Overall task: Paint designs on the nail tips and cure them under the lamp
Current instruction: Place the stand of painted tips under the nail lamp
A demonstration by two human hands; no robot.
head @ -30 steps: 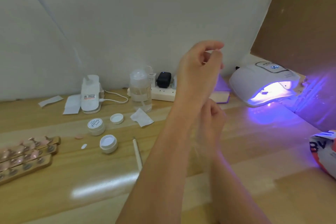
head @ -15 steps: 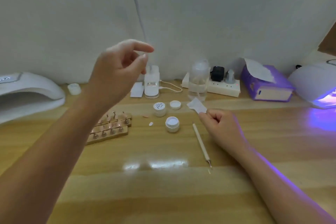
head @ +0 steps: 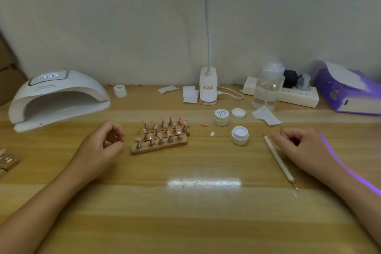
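1. My left hand (head: 101, 144) rests on the light wooden table (head: 195, 222), fingers loosely curled toward the thumb; I cannot tell whether anything small is pinched between them.
2. My right hand (head: 303, 146) lies on the table too, fingers loosely curled and holding nothing.
3. Just right of my left hand stand the wooden holder strips with metal pegs (head: 160, 140), most of them carrying pink nail tips (head: 153, 122).
4. One loose pink nail tip (head: 205, 123) lies on the table between the strips and a closed white round jar with a printed lid (head: 221, 117).
5. An open white round jar (head: 239, 135) sits near it, and a loose white lid (head: 238, 113) lies behind.
6. A slim white dotting tool with a metal point (head: 278, 159) lies just beside my right hand, not touched.
7. The white domed curing lamp (head: 57, 97) stands at the far left, its display lit and its opening facing me.
8. A purple tissue box (head: 348, 97) sits at the far right.
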